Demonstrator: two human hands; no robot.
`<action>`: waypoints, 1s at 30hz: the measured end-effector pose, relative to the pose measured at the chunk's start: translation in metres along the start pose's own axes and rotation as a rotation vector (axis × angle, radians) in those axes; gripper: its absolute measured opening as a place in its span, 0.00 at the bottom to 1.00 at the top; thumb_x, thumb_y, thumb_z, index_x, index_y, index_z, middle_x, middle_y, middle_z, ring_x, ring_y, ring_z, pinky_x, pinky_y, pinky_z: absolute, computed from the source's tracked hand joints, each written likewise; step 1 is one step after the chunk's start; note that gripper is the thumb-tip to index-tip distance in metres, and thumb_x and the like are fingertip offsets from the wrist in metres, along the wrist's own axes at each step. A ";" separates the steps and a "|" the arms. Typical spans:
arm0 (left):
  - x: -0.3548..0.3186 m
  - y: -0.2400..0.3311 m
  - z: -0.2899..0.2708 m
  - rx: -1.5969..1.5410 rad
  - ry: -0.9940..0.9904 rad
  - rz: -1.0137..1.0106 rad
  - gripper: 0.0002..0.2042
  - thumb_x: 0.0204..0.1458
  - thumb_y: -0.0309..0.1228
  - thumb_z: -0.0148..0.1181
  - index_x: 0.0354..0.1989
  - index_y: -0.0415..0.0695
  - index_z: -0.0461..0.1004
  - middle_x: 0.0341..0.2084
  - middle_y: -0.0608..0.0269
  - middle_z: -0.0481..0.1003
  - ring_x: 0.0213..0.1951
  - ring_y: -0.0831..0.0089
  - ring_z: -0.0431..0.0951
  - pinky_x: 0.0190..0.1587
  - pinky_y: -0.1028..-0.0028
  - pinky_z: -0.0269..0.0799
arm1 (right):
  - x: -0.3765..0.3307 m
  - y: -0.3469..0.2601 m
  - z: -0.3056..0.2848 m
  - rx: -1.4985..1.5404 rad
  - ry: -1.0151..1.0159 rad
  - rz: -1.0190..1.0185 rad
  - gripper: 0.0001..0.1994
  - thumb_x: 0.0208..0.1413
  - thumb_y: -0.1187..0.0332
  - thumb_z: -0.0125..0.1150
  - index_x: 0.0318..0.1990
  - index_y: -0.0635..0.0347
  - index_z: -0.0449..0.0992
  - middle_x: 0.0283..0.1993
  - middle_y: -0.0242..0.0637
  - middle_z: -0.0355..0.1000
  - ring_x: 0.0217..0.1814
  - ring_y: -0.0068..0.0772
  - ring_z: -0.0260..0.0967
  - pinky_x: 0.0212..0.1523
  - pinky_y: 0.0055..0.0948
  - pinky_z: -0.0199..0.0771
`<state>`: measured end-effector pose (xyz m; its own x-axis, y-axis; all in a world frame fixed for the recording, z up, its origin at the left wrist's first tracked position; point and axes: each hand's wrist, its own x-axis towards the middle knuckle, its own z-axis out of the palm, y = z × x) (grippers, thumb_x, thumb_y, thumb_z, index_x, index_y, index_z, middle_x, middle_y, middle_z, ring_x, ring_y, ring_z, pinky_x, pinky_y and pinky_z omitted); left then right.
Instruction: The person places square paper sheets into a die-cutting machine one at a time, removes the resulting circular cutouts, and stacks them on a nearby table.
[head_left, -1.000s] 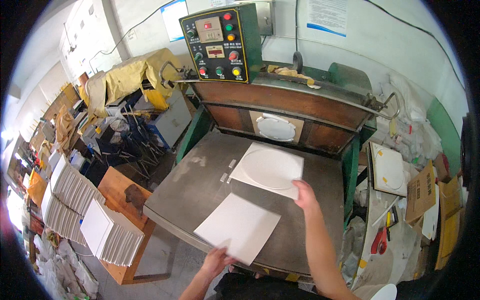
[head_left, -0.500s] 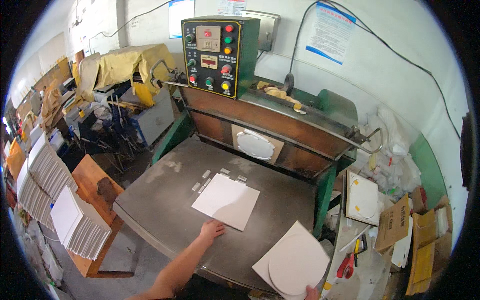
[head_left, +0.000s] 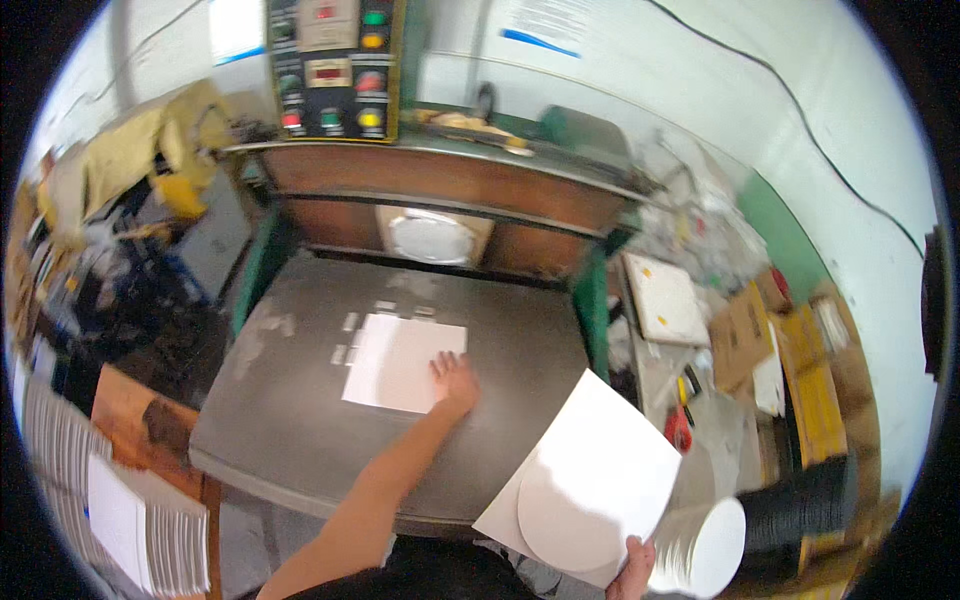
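Left grip (head_left: 455, 383) nearer: loosely spread, nothing pinched, on right side of white square card sheet (head_left: 398, 366) atop flat grey press bed (head_left: 290, 400). Right grip (head_left: 632, 572), near right, pinches white circle-marked card sheet (head_left: 590, 485).

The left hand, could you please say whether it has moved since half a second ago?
Yes: judged against the small blocks on the table, the left hand has moved rightward and farther forward.

The flat sheet (head_left: 392, 362) and the held sheet (head_left: 600, 450) are white. The worktop (head_left: 300, 410) is grey with paler smudges (head_left: 272, 325), the control panel (head_left: 346, 98) black with red, green and yellow buttons (head_left: 370, 118)
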<state>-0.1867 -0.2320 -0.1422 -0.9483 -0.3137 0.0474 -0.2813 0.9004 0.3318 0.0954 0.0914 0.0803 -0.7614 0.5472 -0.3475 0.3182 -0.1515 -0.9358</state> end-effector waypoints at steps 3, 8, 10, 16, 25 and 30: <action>-0.040 0.030 -0.060 -0.588 -0.174 0.209 0.22 0.57 0.39 0.52 0.56 0.39 0.68 0.56 0.44 0.68 0.56 0.53 0.69 0.58 0.57 0.61 | -0.005 0.020 -0.008 0.232 -0.048 -0.037 0.19 0.54 0.72 0.54 0.53 0.70 0.69 0.48 0.43 0.73 0.47 0.35 0.71 0.50 0.34 0.70; -0.116 0.071 -0.159 -1.357 -0.672 0.153 0.17 0.60 0.42 0.54 0.47 0.41 0.74 0.34 0.63 0.77 0.37 0.78 0.75 0.39 0.75 0.71 | -0.020 0.053 -0.043 0.309 -0.004 0.060 0.15 0.55 0.73 0.56 0.49 0.69 0.72 0.43 0.40 0.76 0.40 0.29 0.73 0.44 0.29 0.72; -0.141 0.076 -0.192 -1.366 -0.931 0.160 0.15 0.60 0.41 0.53 0.45 0.41 0.74 0.35 0.64 0.77 0.37 0.80 0.74 0.38 0.76 0.70 | -0.018 0.067 -0.054 0.383 -0.079 0.062 0.15 0.55 0.71 0.56 0.50 0.66 0.72 0.46 0.38 0.75 0.45 0.30 0.72 0.49 0.29 0.70; -0.197 0.083 -0.177 -1.300 -1.022 0.222 0.18 0.63 0.40 0.49 0.54 0.39 0.70 0.38 0.69 0.75 0.39 0.78 0.73 0.45 0.74 0.69 | -0.024 0.088 -0.072 0.514 -0.122 0.103 0.16 0.56 0.70 0.57 0.50 0.65 0.72 0.46 0.38 0.75 0.45 0.29 0.72 0.48 0.30 0.72; -0.278 0.135 -0.148 -1.041 -1.079 0.044 0.20 0.57 0.31 0.53 0.57 0.36 0.66 0.44 0.56 0.76 0.40 0.66 0.79 0.41 0.67 0.77 | 0.015 0.169 -0.148 0.581 -0.255 0.333 0.19 0.60 0.64 0.58 0.54 0.66 0.70 0.41 0.39 0.76 0.38 0.28 0.73 0.40 0.29 0.74; -0.313 0.212 -0.122 -1.174 -1.085 0.066 0.20 0.57 0.27 0.51 0.58 0.37 0.64 0.47 0.55 0.74 0.46 0.66 0.76 0.48 0.66 0.73 | 0.011 0.243 -0.291 0.434 -0.141 0.443 0.22 0.62 0.61 0.56 0.58 0.66 0.69 0.36 0.38 0.78 0.32 0.24 0.71 0.34 0.25 0.73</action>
<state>0.0680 0.0202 0.0283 -0.7486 0.5283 -0.4007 -0.4593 0.0227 0.8880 0.3287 0.2997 -0.1336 -0.6862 0.2472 -0.6842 0.3849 -0.6747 -0.6298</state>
